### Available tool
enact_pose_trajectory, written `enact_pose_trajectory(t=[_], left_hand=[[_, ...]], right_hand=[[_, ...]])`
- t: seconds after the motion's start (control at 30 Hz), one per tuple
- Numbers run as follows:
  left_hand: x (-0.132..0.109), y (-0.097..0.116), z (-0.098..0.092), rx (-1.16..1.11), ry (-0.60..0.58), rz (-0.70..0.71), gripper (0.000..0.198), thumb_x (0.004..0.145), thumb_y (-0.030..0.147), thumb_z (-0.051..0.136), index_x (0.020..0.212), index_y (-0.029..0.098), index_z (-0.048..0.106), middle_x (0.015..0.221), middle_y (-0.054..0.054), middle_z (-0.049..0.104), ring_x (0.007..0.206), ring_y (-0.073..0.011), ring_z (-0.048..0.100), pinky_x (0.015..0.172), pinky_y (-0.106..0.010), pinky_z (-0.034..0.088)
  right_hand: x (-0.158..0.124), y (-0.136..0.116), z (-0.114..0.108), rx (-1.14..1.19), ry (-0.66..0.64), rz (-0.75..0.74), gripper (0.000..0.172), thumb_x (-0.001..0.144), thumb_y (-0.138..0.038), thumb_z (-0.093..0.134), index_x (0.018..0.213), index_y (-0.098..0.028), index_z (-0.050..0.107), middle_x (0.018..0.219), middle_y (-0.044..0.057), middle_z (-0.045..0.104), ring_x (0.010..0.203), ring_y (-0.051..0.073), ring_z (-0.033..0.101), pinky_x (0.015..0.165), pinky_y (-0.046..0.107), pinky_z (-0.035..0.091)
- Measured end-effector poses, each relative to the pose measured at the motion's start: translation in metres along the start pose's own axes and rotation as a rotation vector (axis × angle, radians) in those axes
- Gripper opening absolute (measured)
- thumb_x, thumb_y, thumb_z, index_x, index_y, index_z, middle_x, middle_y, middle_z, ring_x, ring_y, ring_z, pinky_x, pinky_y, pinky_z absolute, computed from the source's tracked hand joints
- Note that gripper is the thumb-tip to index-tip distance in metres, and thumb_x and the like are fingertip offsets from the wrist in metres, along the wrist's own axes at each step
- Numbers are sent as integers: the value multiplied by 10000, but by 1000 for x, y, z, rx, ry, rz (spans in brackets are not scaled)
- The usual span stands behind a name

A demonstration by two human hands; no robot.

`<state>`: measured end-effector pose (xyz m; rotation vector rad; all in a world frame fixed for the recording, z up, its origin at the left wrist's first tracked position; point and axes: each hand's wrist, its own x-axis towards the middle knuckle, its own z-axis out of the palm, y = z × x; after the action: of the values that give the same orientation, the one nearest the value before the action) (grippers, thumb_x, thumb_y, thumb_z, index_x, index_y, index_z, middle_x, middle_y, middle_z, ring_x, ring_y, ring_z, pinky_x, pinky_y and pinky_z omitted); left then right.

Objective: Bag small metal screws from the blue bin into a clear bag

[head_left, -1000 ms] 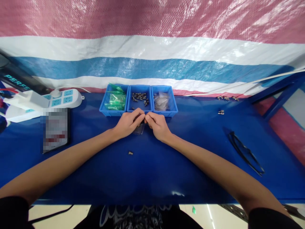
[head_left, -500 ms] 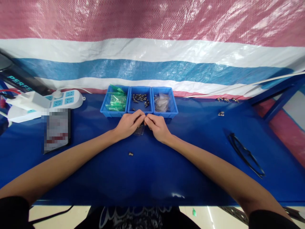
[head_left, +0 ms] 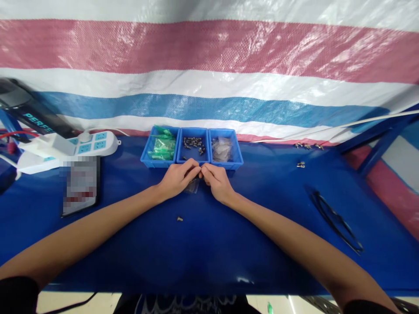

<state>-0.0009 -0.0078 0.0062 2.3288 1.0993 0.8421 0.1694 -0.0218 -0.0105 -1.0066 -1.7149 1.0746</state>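
One clear bag (head_left: 192, 187) hangs below the left hand (head_left: 178, 178), whose fingers pinch it; the right hand (head_left: 218, 181) curls close, fingertips meeting the left's, its contents hidden, so I cannot tell what it grips. Just beyond, three bins (head_left: 192, 152) hold green bags (head_left: 163, 147), screws (head_left: 193, 142) and clear pouches (head_left: 221, 149). Nearer, a loose screw (head_left: 180, 219) lies on the table (head_left: 209, 257).

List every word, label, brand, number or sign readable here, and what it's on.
"PERFE": turquoise letters on the long black object; any further letters cannot be made out.
Unreadable: the pixelated face of the flat, black-edged rectangular object.
Too small to read: any marks on the white plastic power strip.
None legible: small clear plastic bag.
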Motion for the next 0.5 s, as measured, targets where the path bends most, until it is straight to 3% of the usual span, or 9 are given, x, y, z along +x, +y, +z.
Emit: enact_pose_trajectory(t=[0.23,0.5], left_hand=[[-3,-5,4,65,-1,38,239,923,393,429,864,175,510,587,71,522,483,-60,467,505,-164,356],[-5,-6,7,84,131,105,220,927,356,437,888,179,560,696,24,617,582,-78,562,573,-176,416]], right_hand=[[1,4,2,-12,24,-14,381,931,-425,359,647,-182,435,531,-44,347,508,99,338,512,233,290],[1,5,1,-17,-17,8,392,927,-433,360,649,-178,470,516,-44,353,498,102,347,507,231,283]])
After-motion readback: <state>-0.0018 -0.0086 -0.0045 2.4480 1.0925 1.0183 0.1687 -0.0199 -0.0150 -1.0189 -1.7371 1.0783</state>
